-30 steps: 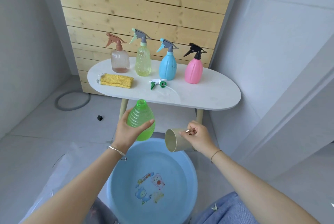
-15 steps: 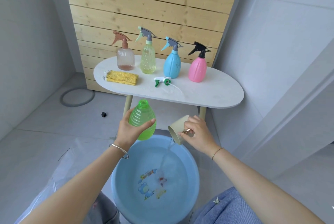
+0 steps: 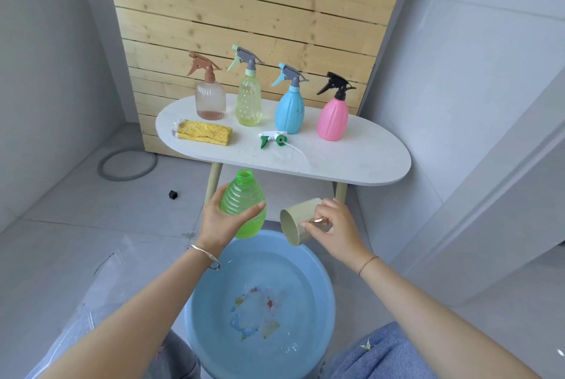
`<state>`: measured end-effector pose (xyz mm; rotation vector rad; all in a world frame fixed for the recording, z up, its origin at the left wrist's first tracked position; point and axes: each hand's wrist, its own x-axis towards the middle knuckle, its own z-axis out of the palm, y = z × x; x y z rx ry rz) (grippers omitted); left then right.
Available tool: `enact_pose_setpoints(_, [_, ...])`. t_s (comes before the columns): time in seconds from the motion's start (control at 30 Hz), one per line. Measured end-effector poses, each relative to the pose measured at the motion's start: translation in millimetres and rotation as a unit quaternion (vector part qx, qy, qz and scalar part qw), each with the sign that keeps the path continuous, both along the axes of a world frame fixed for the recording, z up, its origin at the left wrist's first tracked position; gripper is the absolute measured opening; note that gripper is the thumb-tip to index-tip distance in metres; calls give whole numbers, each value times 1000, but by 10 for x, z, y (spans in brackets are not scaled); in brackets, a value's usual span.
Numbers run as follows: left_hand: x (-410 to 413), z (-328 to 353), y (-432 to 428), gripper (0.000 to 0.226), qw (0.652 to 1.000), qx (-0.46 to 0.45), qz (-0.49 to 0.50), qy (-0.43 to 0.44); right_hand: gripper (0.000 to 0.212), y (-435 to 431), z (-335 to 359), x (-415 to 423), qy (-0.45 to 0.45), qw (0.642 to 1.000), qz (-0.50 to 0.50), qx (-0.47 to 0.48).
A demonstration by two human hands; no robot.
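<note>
My left hand (image 3: 220,223) grips a green bottle (image 3: 243,201) with no cap, held upright above the far rim of a blue basin (image 3: 318,281). My right hand (image 3: 334,227) holds a beige cup (image 3: 298,219) by its metal handle, tipped mouth-down toward the basin. The water in the basin is rippled over a cartoon print. The bottle's green-and-white spray head (image 3: 273,138) lies loose on the white table (image 3: 360,158).
Four spray bottles stand in a row at the back of the table: brown (image 3: 210,97), yellow-green (image 3: 248,97), blue (image 3: 290,108), pink (image 3: 333,113). A yellow cloth (image 3: 204,132) lies at its left. A grey ring (image 3: 127,164) and a small black object (image 3: 173,194) lie on the floor.
The cup has tipped further down and its water has poured into the basin, which now ripples. The left hand with the green bottle has stayed put.
</note>
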<state>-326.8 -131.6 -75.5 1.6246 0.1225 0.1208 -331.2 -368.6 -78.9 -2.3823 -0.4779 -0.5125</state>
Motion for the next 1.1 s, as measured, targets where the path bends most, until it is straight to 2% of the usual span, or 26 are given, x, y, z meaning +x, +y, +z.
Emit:
enact_pose_setpoints(0.1, [44,-12,-26,57,1000,5,0,-4,50,-77,16,17,69,985,-50,147])
enact_pose_setpoints(0.23, [175,-4,-100,61,1000,11,-5,-2,46,-255,103,120,144,918,-77,361])
enact_pose_setpoints(0.43, [421,63,-214,56,999,26,-31,-19,43,-621,414,492,111,820,-131,545])
enact_pose_setpoints(0.57, [619,90,-320,75,1000,-1,-24,-16,43,-846,545,872,105,776,-185,593])
enact_pose_setpoints(0.67, [748,102,-437,60,1000,-15,-6,-25,43,-968,570,1162,115,750,-219,613])
enact_pose_setpoints(0.73, [807,92,-485,58,999,-12,-2,-30,43,-991,546,1308,115,739,-233,621])
enact_pose_setpoints(0.93, [948,58,-573,57,999,-25,-1,-27,41,-969,361,1621,137,717,-257,634])
enact_pose_setpoints(1.1, [1016,47,-620,58,999,-29,1,-30,42,-991,211,1740,154,721,-259,624])
